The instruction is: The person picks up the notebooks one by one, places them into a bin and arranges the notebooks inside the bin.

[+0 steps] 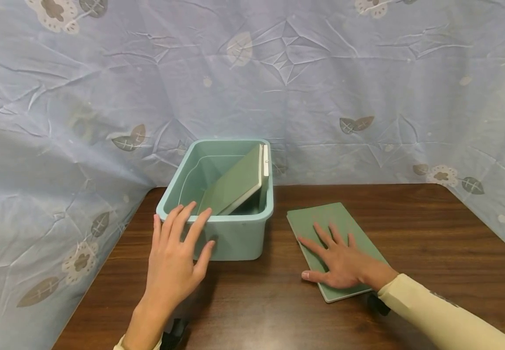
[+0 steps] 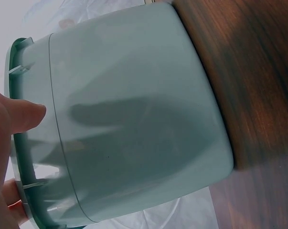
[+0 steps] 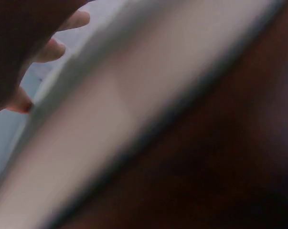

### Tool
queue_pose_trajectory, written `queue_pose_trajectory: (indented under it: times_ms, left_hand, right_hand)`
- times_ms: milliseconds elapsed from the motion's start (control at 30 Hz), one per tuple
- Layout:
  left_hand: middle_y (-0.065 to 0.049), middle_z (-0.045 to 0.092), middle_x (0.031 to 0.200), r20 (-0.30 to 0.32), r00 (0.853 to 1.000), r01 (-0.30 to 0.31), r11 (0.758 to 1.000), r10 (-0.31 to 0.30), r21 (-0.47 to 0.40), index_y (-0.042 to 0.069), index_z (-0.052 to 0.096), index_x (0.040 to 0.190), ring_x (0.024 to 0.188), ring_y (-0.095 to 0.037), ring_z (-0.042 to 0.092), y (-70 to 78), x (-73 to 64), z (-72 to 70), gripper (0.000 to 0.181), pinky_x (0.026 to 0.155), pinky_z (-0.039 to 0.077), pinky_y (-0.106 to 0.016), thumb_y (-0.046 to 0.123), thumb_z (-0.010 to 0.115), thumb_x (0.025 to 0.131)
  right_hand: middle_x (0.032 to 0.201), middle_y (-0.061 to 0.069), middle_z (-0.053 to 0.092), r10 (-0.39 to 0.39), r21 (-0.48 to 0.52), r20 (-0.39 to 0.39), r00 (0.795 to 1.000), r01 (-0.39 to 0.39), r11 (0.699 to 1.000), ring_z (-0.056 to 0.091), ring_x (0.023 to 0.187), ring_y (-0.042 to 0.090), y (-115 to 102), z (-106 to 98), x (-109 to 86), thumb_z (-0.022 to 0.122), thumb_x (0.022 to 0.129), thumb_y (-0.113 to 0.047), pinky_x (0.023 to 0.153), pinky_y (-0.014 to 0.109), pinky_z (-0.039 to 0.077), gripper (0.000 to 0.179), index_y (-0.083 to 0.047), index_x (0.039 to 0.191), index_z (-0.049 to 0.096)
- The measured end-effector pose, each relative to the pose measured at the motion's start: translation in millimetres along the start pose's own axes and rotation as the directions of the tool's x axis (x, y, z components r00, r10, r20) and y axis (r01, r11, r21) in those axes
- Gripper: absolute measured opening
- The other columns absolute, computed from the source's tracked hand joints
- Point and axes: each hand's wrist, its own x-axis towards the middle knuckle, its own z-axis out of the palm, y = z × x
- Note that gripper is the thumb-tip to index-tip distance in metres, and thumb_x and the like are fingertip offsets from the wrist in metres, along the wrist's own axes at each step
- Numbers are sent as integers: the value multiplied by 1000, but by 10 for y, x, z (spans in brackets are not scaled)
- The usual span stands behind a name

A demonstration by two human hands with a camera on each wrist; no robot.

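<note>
My left hand (image 1: 171,267) is at the near rim of a pale green plastic bin (image 1: 239,241), fingers spread and pointing over the edge. In the left wrist view its thumb stands out in front of the bin's wall (image 2: 148,157), just below the rim. Inside the bin a green hardcover book (image 1: 237,180) leans at a slant against the right side, beside another with a white edge (image 1: 266,160). To the right, my right hand (image 1: 342,265) lies spread over a green book (image 1: 329,217) flat on the table. The right wrist view shows that book's blurred page edge (image 3: 101,119) close up.
A dark wood-grain table (image 1: 436,233) carries everything. Behind it and along both sides hangs a creased, pale cloth (image 1: 314,97) with leaf and flower prints. The bin stands near the table's back left, close to the cloth.
</note>
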Motion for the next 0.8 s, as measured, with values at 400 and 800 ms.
queue_pose_trajectory:
  times_ms: [400,800]
  left_hand:
    - [-11,45,151,-1,1000,5,1000,-5,-8,24,48,147,140,-36,38,-7,-9,-7,63,115,15,-71,28,69,87]
    - [-9,43,153,8,1000,7,1000,-7,-6,24,48,147,141,-35,37,0,-5,1,63,117,13,-69,28,69,87]
  right_hand:
    - [167,12,-2,34,17,73,997,-35,999,-1,150,50,-60,28,-30,41,84,-82,101,86,7,89,-41,158,13]
    - [167,11,-11,14,10,165,986,-16,1000,-9,149,50,-18,-21,-102,45,76,-89,98,88,4,106,-38,159,4]
